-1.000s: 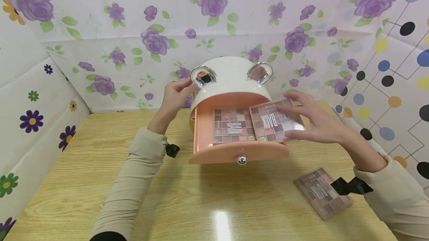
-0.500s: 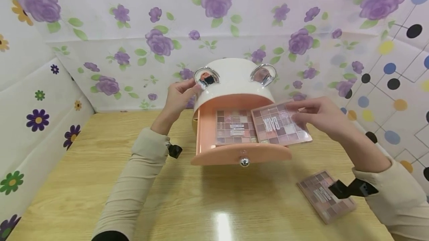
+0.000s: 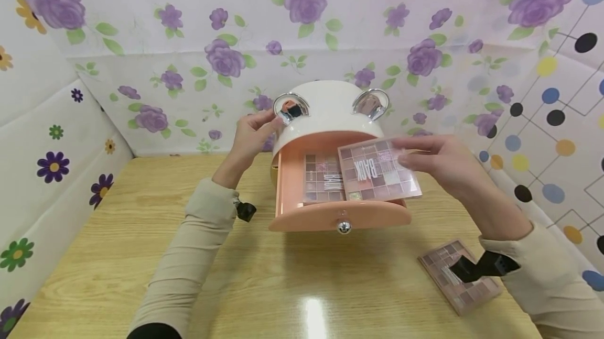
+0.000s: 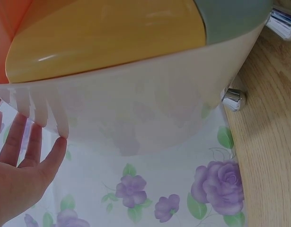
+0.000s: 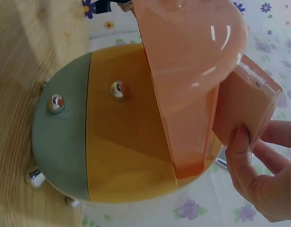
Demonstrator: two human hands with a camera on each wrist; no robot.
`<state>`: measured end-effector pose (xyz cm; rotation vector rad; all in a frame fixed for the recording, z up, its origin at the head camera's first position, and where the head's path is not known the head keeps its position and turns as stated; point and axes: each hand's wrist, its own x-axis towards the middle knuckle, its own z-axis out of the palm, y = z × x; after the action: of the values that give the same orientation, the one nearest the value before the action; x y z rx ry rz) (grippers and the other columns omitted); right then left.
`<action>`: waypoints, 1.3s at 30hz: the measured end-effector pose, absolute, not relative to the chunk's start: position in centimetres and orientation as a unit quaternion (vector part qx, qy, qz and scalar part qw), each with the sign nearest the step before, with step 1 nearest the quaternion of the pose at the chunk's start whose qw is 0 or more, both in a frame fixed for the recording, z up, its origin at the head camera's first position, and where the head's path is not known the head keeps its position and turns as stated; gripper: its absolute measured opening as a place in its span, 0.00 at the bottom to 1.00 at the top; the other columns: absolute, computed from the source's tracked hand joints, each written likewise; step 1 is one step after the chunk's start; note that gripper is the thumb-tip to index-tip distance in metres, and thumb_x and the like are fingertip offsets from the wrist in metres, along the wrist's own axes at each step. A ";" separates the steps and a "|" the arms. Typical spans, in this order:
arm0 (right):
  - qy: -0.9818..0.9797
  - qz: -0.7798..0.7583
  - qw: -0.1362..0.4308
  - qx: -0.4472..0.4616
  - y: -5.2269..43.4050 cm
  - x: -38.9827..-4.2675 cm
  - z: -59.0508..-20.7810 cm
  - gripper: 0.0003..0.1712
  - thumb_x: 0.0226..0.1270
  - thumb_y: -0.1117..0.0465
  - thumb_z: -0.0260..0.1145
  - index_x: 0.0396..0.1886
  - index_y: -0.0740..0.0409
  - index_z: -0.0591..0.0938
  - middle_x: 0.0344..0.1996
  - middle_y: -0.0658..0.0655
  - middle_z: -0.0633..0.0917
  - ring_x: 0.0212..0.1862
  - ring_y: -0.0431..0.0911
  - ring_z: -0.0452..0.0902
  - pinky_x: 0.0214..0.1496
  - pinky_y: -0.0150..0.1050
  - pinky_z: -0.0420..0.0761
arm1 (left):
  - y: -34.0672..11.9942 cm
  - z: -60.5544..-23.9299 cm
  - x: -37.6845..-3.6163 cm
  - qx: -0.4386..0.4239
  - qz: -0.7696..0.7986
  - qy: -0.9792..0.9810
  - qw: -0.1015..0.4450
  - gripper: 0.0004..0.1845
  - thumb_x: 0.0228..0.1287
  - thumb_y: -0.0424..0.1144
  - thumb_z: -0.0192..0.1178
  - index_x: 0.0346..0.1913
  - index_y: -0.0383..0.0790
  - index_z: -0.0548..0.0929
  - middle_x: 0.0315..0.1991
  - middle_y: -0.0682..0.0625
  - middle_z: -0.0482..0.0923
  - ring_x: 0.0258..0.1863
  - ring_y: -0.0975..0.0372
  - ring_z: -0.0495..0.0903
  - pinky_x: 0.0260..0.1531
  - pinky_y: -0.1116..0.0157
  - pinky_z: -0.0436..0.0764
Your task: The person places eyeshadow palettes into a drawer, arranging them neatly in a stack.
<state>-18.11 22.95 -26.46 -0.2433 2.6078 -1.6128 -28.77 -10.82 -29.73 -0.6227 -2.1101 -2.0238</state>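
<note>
Wood table [image 3: 141, 234] has one loose palette [image 3: 455, 284], the drawer [image 3: 306, 219] already has a second palette [image 3: 321, 179], right fingers [image 5: 282, 133] pinch a third palette [image 3: 373, 174] mostly over it, left fingers [image 4: 14, 138] spread against the box [image 3: 325, 100].

You see the head view bright, glare on the table [image 3: 292, 281], your right hand [image 3: 445, 163] slightly blurred; both wrist views dimmer, highlights on the drawer [image 5: 195, 52].
</note>
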 end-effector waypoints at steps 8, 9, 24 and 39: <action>0.837 -0.537 0.053 -0.090 20.9 -18.2 -26.3 0.26 0.59 0.60 0.65 0.58 0.62 0.74 0.57 0.59 0.73 0.53 0.45 0.71 0.54 0.40 0.72 | -10.4 -28.3 -27.3 -0.206 -0.664 -0.715 0.078 0.17 0.62 0.27 0.53 0.54 0.22 0.70 0.55 0.33 0.69 0.59 0.51 0.67 0.58 0.60 0.67; 0.828 -0.549 0.053 -0.099 20.5 -18.3 -26.4 0.26 0.59 0.63 0.65 0.57 0.65 0.74 0.56 0.61 0.73 0.50 0.45 0.73 0.52 0.37 0.73 | -10.5 -28.5 -27.5 -0.207 -0.664 -0.714 0.078 0.17 0.62 0.27 0.54 0.54 0.23 0.70 0.55 0.34 0.69 0.59 0.51 0.68 0.58 0.60 0.67; 0.843 -0.525 0.061 -0.099 17.3 -18.9 -27.0 0.22 0.58 0.65 0.65 0.54 0.65 0.77 0.49 0.64 0.79 0.49 0.52 0.76 0.45 0.35 0.78 | -10.8 -30.3 -29.3 -0.218 -0.672 -0.702 0.087 0.18 0.62 0.30 0.56 0.53 0.25 0.73 0.54 0.36 0.72 0.58 0.55 0.70 0.57 0.61 0.68; 0.919 -0.351 -0.031 -0.179 16.3 -18.8 -27.1 0.19 0.57 0.64 0.65 0.50 0.63 0.80 0.37 0.60 0.85 0.33 0.47 0.71 0.34 0.37 0.70 | -10.9 -30.2 -29.2 -0.214 -0.668 -0.708 0.084 0.18 0.62 0.31 0.56 0.54 0.27 0.73 0.56 0.38 0.71 0.60 0.56 0.67 0.60 0.61 0.65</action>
<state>-18.85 16.33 -27.06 -0.5746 2.9439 -1.1248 -29.18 -10.90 -30.23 -0.6380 -2.1111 -1.9929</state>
